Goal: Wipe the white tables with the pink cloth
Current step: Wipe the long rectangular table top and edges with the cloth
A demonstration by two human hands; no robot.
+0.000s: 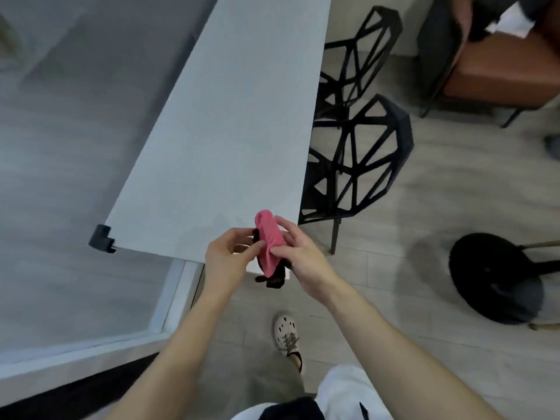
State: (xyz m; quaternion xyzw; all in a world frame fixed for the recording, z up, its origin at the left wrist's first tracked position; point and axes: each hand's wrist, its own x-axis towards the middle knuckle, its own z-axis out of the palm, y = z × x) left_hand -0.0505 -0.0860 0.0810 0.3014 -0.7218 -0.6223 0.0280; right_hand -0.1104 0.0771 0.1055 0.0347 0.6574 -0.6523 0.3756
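The bunched pink fabric cloth [269, 237] hangs between both hands, above the near end of the long white rectangular table [224, 140]; whether it touches the top I cannot tell; it looks light, soft and limp, likely to sag, so a broad hold on a folded pad should suit wiping; the left hand [228, 257] pinches its left edge with thumb and fingertips; the right hand [303, 262] curls its fingers round the other side; black open-frame metal chairs [357, 165] stand beside the table.

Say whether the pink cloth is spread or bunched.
Bunched: the pink cloth hangs in narrow folds, pinched by left hand and right hand.
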